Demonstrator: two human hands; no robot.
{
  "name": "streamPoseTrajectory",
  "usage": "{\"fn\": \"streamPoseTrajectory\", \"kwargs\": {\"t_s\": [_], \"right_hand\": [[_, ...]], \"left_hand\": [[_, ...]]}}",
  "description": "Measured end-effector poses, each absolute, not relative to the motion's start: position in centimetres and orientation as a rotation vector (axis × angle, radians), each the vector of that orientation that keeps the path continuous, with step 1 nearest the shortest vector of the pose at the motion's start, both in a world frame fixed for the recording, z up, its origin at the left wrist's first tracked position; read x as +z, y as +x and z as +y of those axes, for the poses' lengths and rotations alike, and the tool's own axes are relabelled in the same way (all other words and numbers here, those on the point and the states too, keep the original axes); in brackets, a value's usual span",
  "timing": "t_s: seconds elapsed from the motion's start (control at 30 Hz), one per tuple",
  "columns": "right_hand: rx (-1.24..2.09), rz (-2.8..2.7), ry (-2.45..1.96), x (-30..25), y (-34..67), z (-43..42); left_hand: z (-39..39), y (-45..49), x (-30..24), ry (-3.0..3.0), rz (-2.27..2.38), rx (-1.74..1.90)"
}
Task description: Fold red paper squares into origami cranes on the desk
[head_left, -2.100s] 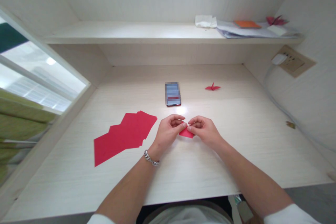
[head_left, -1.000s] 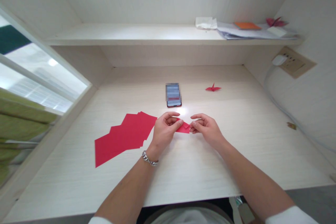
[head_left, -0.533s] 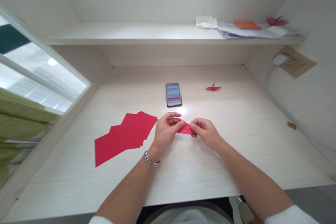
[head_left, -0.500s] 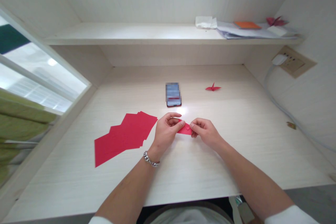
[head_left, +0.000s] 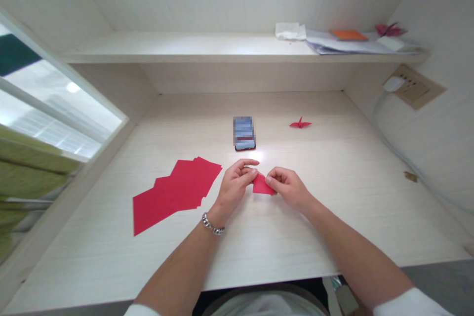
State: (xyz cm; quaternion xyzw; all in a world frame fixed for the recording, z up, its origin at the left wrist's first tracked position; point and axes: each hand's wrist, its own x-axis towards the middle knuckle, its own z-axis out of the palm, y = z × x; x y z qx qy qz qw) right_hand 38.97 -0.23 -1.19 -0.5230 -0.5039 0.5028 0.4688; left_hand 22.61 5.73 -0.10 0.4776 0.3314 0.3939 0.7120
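Between my hands is a small folded piece of red paper [head_left: 262,186], held just above or against the desk; I cannot tell which. My left hand [head_left: 237,181] pinches its upper left corner between thumb and fingers, with the index finger stretched out past it. On the other side, my right hand [head_left: 287,183] grips the right edge, thumb on top and fingers curled behind. Fingertips hide parts of the paper's edges. Left of my left hand lies a fanned stack of red paper sheets [head_left: 177,187].
A phone [head_left: 244,133] lies beyond my hands, and a red folded paper crane [head_left: 300,123] stands to its right. The shelf [head_left: 185,44] above carries papers, an orange pad [head_left: 348,35] and another folded paper piece [head_left: 390,29]. A cable [head_left: 392,150] runs down the right wall.
The folded red paper has been turned in my fingers and now shows a plain, taller face. Both hands have shifted only slightly.
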Motion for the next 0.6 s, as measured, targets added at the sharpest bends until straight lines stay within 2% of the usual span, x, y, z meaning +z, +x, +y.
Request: {"fn": "streamPoseTrajectory", "kwargs": {"t_s": [0.6], "right_hand": [[1.136,-1.3,-1.424,-0.88,38.42,-0.28]], "left_hand": [[5.08,22.91,-0.24,1.309,0.825,0.879]]}}
